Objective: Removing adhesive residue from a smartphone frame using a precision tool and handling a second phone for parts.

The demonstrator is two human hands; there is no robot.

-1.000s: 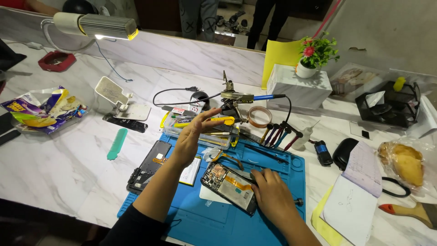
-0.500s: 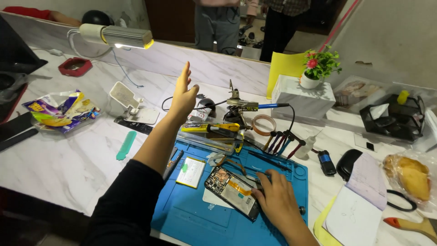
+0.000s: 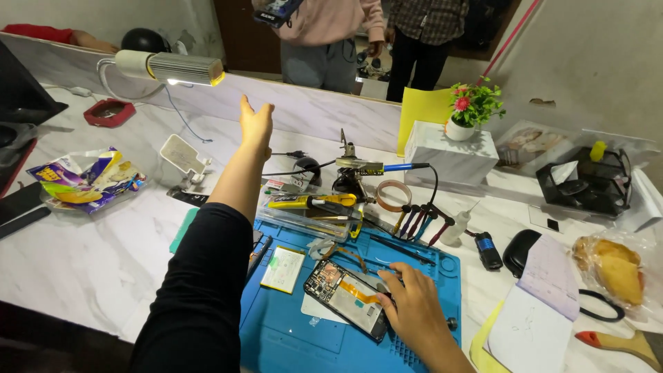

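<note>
Left hand (image 3: 256, 124) raised, fingers spread, empty, near lamp (image 3: 169, 68), right hand (image 3: 414, 311) pressed flat on opened phone (image 3: 349, 299), phone on blue mat (image 3: 290, 338), battery (image 3: 282, 269) just beside.

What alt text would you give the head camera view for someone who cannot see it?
A person's right hand rests on an opened phone on a blue repair mat, while the left hand is raised open toward a desk lamp above a cluttered marble table.

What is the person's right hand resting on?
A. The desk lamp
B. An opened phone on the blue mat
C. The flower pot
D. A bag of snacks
B: the right hand lies on the opened phone on the blue mat, while the left hand is raised in the air, open.
</note>
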